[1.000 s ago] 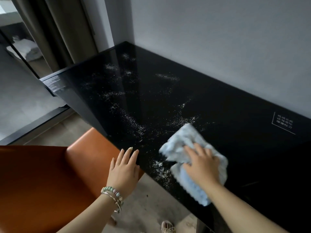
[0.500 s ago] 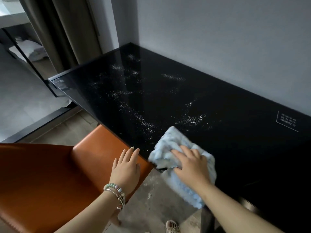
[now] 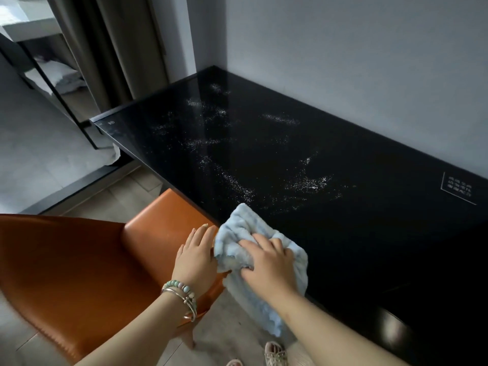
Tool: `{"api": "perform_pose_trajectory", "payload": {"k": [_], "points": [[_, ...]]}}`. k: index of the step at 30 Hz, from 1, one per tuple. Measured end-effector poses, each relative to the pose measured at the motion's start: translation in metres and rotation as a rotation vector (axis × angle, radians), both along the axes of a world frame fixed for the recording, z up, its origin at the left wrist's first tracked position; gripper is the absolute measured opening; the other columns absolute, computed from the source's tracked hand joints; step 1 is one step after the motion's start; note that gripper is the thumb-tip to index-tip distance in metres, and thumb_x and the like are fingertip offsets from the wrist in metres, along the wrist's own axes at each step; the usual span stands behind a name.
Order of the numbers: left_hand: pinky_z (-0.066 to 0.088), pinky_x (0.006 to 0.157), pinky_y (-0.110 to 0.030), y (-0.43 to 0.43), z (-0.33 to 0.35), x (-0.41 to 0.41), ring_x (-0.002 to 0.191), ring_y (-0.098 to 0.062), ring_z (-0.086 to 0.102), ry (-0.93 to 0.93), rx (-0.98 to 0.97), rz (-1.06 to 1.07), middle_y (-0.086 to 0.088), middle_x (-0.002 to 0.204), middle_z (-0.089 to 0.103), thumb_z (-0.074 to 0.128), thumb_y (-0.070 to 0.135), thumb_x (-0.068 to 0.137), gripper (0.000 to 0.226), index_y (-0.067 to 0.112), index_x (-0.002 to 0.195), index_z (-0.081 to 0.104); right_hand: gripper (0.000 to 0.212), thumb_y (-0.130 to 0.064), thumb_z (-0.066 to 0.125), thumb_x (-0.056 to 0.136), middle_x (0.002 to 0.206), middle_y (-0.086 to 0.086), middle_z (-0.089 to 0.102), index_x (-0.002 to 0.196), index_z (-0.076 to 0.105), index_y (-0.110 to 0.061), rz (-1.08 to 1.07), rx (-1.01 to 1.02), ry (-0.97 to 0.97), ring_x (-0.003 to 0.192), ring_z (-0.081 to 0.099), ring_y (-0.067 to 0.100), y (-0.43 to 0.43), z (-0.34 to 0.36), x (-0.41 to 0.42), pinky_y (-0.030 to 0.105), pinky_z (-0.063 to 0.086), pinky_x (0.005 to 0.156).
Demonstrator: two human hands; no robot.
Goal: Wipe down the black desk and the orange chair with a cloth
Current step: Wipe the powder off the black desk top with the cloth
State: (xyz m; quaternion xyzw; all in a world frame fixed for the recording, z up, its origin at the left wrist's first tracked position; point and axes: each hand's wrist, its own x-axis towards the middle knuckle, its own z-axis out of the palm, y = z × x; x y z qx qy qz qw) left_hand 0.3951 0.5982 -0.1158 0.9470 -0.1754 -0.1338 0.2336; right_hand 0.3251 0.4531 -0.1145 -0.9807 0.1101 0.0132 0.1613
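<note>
At lower centre of frame, right hand [image 3: 266, 262] presses the blue cloth [image 3: 248, 233] flat at the black desk [image 3: 343, 233] near edge, fingers spread over it; likely sweeping the white powder [image 3: 232, 180] off. Left hand [image 3: 196, 256], fingers together, cupped below the edge above the orange chair [image 3: 79, 260], probably to catch. Upper desk clear of obstacles.

desk [image 3: 343, 233]: 1 | chair [image 3: 79, 260]: 1 | cloth [image 3: 245, 228]: 1 | hands: 2, left hand [image 3: 196, 256], right hand [image 3: 269, 265] | bracelets [image 3: 182, 294]: 2

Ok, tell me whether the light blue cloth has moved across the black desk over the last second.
Yes. The light blue cloth slid toward the black desk's front edge, leftward, away from the white powder.
</note>
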Motion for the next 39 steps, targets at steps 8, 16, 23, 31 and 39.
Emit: {"api": "perform_pose_trajectory", "payload": {"k": [8,16,23,31,39], "points": [[0.027,0.111,-0.038,0.016,0.012,0.005,0.141,-0.021,0.020,-0.078,-0.100,0.082,-0.002,0.150,0.028,0.040,0.012,0.095,0.048,0.015,0.143,0.030,0.045,-0.040,0.057,0.080,0.121,-0.012,0.051,0.123,0.051,-0.034,-0.201,-0.051,-0.200,0.109,0.039,0.021,-0.040,0.038,0.009,0.038,0.032,0.089],[0.026,0.112,-0.035,-0.017,0.012,-0.002,0.141,-0.019,0.018,-0.042,-0.110,-0.001,0.002,0.152,0.023,0.038,0.014,0.095,0.052,0.020,0.145,0.026,0.052,-0.051,0.044,0.085,0.143,-0.010,0.031,0.134,0.035,-0.039,-0.279,-0.207,0.139,0.121,0.033,0.023,-0.047,0.003,-0.028,0.039,0.030,0.093],[0.024,0.113,-0.033,-0.048,0.011,-0.003,0.142,-0.018,0.016,-0.052,-0.073,-0.077,0.003,0.153,0.022,0.037,0.018,0.096,0.050,0.019,0.145,0.025,0.050,-0.044,0.043,0.086,0.145,-0.014,0.030,0.135,0.034,-0.041,-0.304,-0.195,0.103,0.124,0.033,0.021,-0.101,0.003,-0.042,0.040,0.033,0.097],[0.024,0.113,-0.033,-0.067,0.007,-0.005,0.142,-0.018,0.015,-0.051,-0.019,-0.091,0.004,0.153,0.020,0.037,0.020,0.097,0.049,0.020,0.145,0.025,0.047,-0.046,0.043,0.083,0.144,-0.010,0.032,0.130,0.039,-0.042,-0.426,-0.204,0.121,0.123,0.034,0.026,-0.088,-0.002,-0.045,0.044,0.030,0.093],[0.017,0.115,-0.033,-0.090,0.007,-0.003,0.144,-0.017,0.006,-0.079,0.022,-0.119,0.006,0.154,0.017,0.035,0.023,0.098,0.050,0.021,0.145,0.022,0.054,-0.052,0.042,0.084,0.148,-0.015,0.025,0.136,0.030,-0.047,-0.322,-0.259,0.128,0.129,0.029,0.020,-0.137,-0.011,-0.041,0.044,0.028,0.097]]}}
